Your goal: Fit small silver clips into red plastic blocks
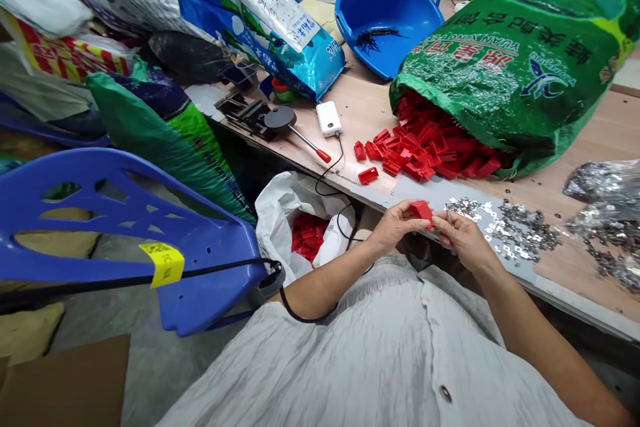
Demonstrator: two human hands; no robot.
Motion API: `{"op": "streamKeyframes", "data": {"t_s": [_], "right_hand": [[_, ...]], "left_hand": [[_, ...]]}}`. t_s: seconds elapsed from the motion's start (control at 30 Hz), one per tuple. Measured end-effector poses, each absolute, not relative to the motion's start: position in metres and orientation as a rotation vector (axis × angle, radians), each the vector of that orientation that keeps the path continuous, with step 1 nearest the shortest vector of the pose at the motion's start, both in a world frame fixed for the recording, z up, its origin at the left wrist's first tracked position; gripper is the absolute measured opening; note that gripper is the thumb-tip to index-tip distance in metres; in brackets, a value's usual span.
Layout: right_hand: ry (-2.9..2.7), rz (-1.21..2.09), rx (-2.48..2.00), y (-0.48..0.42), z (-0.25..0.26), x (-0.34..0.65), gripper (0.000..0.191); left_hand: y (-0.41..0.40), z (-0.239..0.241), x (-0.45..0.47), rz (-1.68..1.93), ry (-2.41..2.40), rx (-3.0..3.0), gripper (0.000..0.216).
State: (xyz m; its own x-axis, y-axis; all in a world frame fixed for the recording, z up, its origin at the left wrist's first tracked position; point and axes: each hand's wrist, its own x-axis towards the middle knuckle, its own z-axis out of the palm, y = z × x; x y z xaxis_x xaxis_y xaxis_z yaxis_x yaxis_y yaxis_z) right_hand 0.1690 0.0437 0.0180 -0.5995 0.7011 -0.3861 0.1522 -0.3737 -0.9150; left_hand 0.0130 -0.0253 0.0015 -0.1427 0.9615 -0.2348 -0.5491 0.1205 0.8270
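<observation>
— What's the person holding, down at the six o'clock edge of the wooden counter?

— A small red plastic clip, held just off the counter's near edge. The left hand pinches it between thumb and fingers. The right hand has its fingers pressed together on a thin silver metal piece that touches the clip's right side. It's too small for me to tell how far in it sits.

— Any way to do that neatly?

— I'd say steady the clip with the left and let only the right move, feeding the metal in straight, not slanted. Having the hands close to the body, as they are, should help.

— And supplies?

— Handy. The scatter of small silver metal parts lies at three o'clock of the hands. The pile of red plastic clips spills from the green woven sack at twelve. A white plastic bag with red pieces inside sits at nine, below the edge.
</observation>
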Motion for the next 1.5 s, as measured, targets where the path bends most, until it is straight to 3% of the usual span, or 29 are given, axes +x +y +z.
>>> {"op": "streamKeyframes", "data": {"t_s": [0.17,0.27,0.43,0.6,1.2,1.5], "right_hand": [[-1.513,2.065,-1.108,0.039,0.018,0.193,0.047],[-1.743,1.642,-1.261,0.050,0.016,0.221,0.046],[-2.121,0.694,-1.525,0.083,0.011,0.266,0.028],[-2.320,0.333,-1.546,0.110,0.008,0.270,0.025],[-2.474,0.263,-1.628,0.119,0.011,0.261,0.028],[-2.256,0.399,-1.481,0.121,0.013,0.265,0.025]], "left_hand": [[-0.027,0.005,0.024,1.397,0.943,0.535,0.044],[-0.028,0.008,0.026,1.362,0.891,0.439,0.044],[-0.028,0.010,0.029,1.240,0.732,0.299,0.057],[-0.028,0.010,0.035,1.159,0.646,0.251,0.062],[-0.029,0.011,0.046,1.162,0.766,0.360,0.072],[-0.029,0.010,0.046,1.134,0.797,0.333,0.048]]}}
